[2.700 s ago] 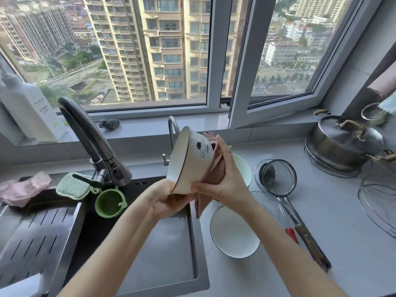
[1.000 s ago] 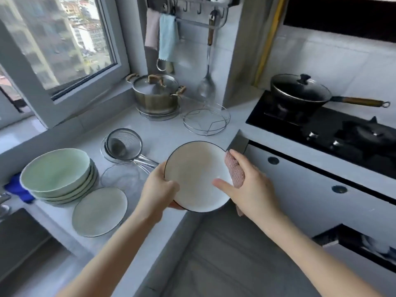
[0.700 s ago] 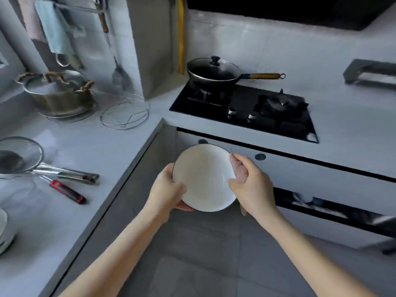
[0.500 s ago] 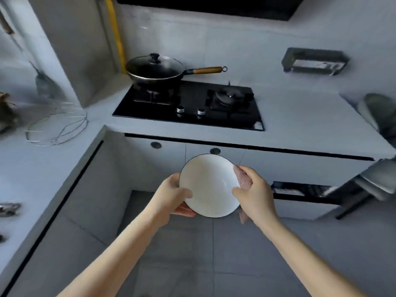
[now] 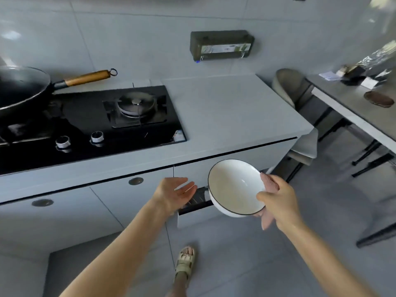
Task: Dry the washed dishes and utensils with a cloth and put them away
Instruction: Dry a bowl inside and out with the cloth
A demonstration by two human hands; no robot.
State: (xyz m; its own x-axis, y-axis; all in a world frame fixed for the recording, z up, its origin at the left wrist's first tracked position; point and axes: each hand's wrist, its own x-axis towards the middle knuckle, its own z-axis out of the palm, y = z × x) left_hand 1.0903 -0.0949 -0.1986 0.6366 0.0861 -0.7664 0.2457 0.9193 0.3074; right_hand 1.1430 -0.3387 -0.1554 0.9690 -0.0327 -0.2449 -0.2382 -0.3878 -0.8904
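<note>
Bowl (image 5: pixel 233 185), white with a thin dark rim, is held in the air at lower centre-right of the frame, in front of the cabinet fronts and below the tabletop (image 5: pixel 225 112) edge. The right hand (image 5: pixel 278 200) grips its right side, thumb over the rim, with a pink cloth (image 5: pixel 267 220) pressed between fingers and bowl. The left hand (image 5: pixel 175 194) is just left of the bowl, palm up, fingers straight and apart, holding nothing. Behind both, a drawer (image 5: pixel 194 202) stands slightly ajar.

The tabletop is pale grey and carries a black hob (image 5: pixel 85 125) at the left, with a burner (image 5: pixel 136 106), two knobs (image 5: pixel 62 142) and a dark wok (image 5: pixel 19 91) with a wooden handle at the upper left. The wall (image 5: pixel 128 39) behind is grey tile, with a dark box (image 5: pixel 221 48) mounted at upper centre. At the right edge a second tabletop (image 5: pixel 347 103) bears small items, a chair (image 5: pixel 289 86) beside it. The floor (image 5: pixel 235 254) is grey tile; a sandalled foot (image 5: pixel 185 262) shows at bottom centre.
</note>
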